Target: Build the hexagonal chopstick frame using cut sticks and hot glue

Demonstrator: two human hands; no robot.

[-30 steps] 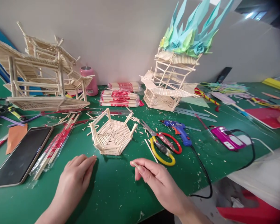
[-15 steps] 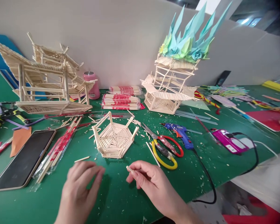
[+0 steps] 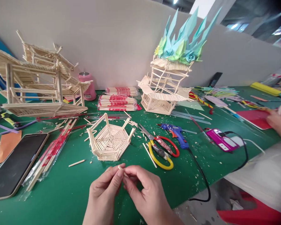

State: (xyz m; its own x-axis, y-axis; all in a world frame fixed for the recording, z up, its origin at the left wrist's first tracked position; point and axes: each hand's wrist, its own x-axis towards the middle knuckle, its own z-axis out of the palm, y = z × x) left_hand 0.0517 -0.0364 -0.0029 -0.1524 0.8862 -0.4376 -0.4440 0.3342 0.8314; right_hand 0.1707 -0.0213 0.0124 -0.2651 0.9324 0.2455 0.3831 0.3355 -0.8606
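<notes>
My left hand [image 3: 105, 189] and my right hand [image 3: 146, 192] meet at the front of the table. Between their fingertips they pinch a short wooden stick [image 3: 120, 167], mostly covered by the fingers. Just beyond them is a six-sided stick frame [image 3: 111, 140], its floor made of sticks laid in a web pattern, with short posts rising at the corners. A loose stick [image 3: 76, 163] lies to the left of that frame. On its right rest scissors [image 3: 160, 147] with one red and one yellow handle, blades apart, and a blue glue gun [image 3: 175, 131].
A large stick house [image 3: 35, 84] stands at the left, and a stick tower [image 3: 164, 93] topped with folded paper at the back. Bundled sticks [image 3: 117, 102], a pink bottle [image 3: 87, 87], a phone [image 3: 16, 165] and a magenta power strip [image 3: 221, 139] surround the work. A co-worker's hand [image 3: 279, 122] is at the right.
A loose stick has appeared on the table by my left hand. That hand has since moved right to meet my right hand at the small stick, which my right hand held before.
</notes>
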